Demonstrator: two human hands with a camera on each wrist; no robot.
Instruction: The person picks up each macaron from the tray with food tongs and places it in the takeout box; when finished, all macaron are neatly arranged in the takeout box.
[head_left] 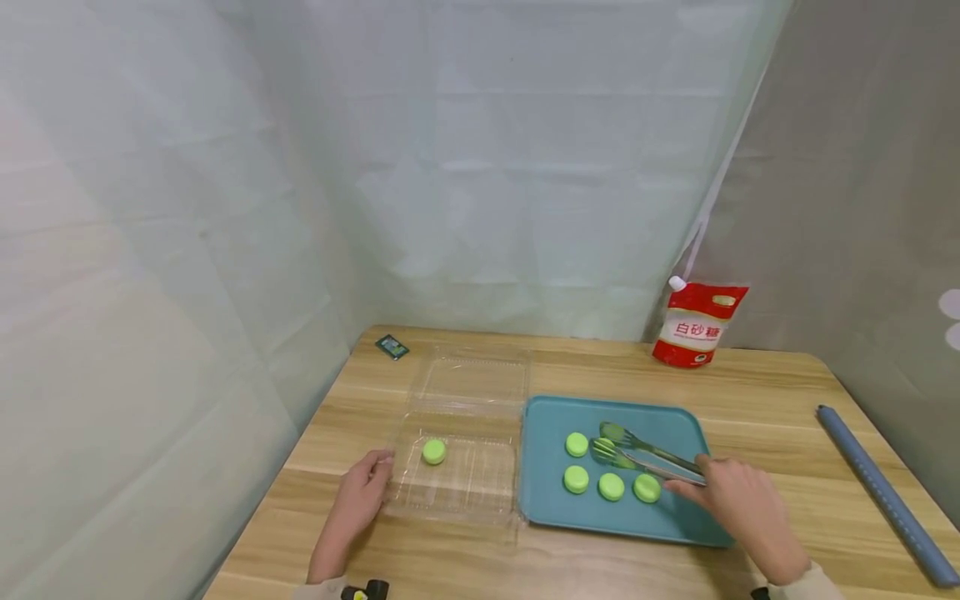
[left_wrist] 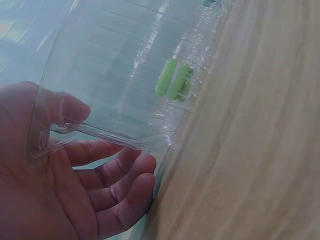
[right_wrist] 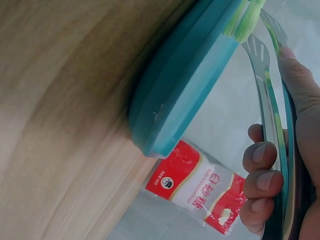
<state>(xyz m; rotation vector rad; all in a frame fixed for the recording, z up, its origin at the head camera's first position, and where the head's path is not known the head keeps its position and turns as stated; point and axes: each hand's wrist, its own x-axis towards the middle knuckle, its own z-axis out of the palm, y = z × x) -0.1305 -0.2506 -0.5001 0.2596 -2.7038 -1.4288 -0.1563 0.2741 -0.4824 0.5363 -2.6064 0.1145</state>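
Note:
My left hand [head_left: 360, 492] pinches the left rim of a clear plastic clamshell box [head_left: 457, 498]; in the left wrist view the thumb lies over the rim, the forefinger under it. The box's lid [head_left: 472, 379] is folded back, and one green macaron [head_left: 433, 452] sits inside at the left. Metal tongs [head_left: 663, 454] with slotted, spread ends are gripped in my right hand [head_left: 742, 500]. Their ends lie over the teal tray [head_left: 543, 500], on either side of a partly hidden macaron [head_left: 603, 445]. Several other green macarons [head_left: 576, 479] lie around them on the tray.
Behind the tray stands a red and white sugar pouch [head_left: 690, 325] with a white cap. A small dark packet [head_left: 392, 347] lies at the table's back left. Along the right edge is a long blue-grey bar [head_left: 885, 492]. Cloth walls [head_left: 525, 167] surround the wooden table.

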